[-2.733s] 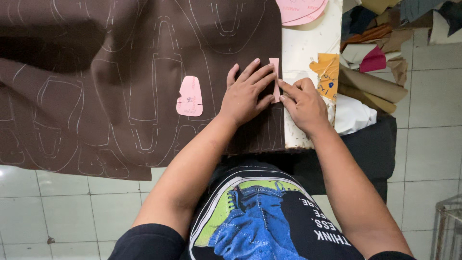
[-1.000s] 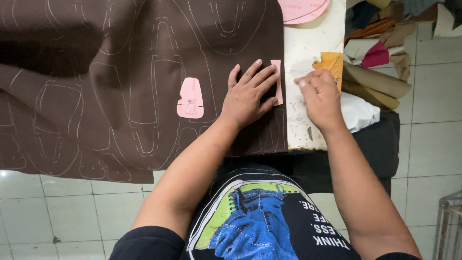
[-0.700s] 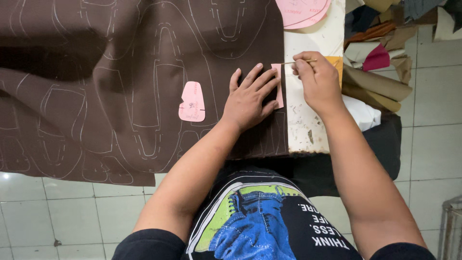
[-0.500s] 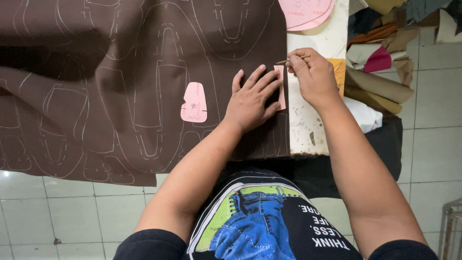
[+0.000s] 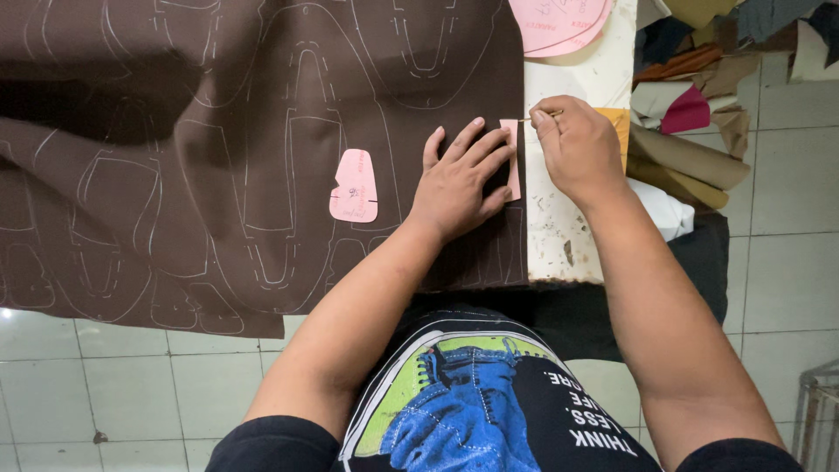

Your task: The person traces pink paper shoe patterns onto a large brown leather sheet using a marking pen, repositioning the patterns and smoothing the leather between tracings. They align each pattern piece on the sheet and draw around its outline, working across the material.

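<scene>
Pinched in right hand point(image 5: 581, 153), one pen point(image 5: 540, 115); three pink templates.

shoe workshop | traced brown leather point(image 5: 218, 131) | pink templates point(image 5: 354, 186) | scrap pile point(image 5: 699, 79)

A white table point(image 5: 568, 227) is carrying brown fabric point(image 5: 218, 131) that is overhanging its near edge, a pink template point(image 5: 559, 22) and piled scraps point(image 5: 690, 114)
</scene>
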Demonstrator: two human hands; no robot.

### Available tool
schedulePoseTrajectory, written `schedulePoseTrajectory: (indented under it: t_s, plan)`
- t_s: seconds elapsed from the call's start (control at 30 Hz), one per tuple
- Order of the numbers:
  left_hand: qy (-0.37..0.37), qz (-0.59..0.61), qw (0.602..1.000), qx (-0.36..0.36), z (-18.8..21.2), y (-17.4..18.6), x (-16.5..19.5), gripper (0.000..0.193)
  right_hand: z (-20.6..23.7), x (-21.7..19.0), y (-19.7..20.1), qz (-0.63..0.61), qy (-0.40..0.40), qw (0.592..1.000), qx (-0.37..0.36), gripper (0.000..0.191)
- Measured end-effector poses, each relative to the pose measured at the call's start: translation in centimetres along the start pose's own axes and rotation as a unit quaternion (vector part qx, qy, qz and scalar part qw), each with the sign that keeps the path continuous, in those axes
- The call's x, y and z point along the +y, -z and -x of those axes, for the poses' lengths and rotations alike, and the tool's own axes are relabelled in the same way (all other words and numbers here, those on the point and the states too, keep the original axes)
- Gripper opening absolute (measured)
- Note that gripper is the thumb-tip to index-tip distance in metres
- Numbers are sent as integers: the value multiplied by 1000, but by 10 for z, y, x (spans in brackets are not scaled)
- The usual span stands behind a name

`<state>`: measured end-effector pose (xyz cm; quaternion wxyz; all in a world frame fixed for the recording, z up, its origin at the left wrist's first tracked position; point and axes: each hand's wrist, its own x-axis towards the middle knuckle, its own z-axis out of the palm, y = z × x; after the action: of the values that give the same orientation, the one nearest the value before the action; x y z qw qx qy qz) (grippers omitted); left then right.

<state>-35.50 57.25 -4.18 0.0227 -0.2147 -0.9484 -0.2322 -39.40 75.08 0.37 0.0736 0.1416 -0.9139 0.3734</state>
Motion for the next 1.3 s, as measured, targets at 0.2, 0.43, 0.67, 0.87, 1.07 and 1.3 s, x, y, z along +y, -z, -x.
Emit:
schedulePoseTrajectory:
  t_s: [0.2,0.43,0.67,0.87,1.07,1.3]
  plan:
    - [5,13,1000,10,0,-1,0,56,21,7,-5,-6,-11,1000,-13,16]
    - [32,15,999,11,-1,-4,6,51,87,3,6,-11,-24,998,-58,15]
    - [29,39,999,-1,-1,-5,4,46,104,8,5,-37,-31,998,-44,15]
    - [31,58,998,-10,-1,-4,3,42,103,6,2,-41,-24,998,-50,14]
    - [33,73,997,-14,-2,-2,3,42,99,-4,-2,-54,-1,996,-66,14]
    - [35,63,997,-20,-2,-2,5,41,97,-9,0,-59,5,996,-70,14]
